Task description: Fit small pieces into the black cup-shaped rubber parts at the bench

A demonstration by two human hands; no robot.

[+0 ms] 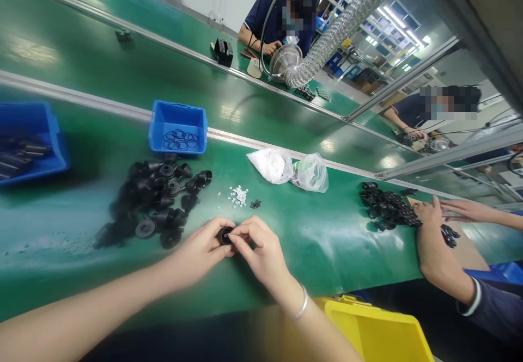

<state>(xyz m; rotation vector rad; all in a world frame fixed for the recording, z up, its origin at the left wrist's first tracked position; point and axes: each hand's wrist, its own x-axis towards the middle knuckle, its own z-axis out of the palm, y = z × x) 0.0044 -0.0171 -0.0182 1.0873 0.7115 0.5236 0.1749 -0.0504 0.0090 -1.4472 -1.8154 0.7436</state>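
A white wall (224, 5) stands beyond the green bench (327, 250), where dark fittings (161, 201) are heaped left of the hands and small white pieces (239, 196) lie just beyond them. The left hand (204, 249) curls around a round black part (225, 235) over the bench, its open end facing upward, long axis apparently along the view. The right hand (261, 247), touching it from the right, is pinched narrow at that opening; whether it holds something tiny is unclear.

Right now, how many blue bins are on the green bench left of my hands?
2. One blue bin is cut off by the picture's left edge; the other blue bin stands behind the pile of black parts. More might lie outside the view.
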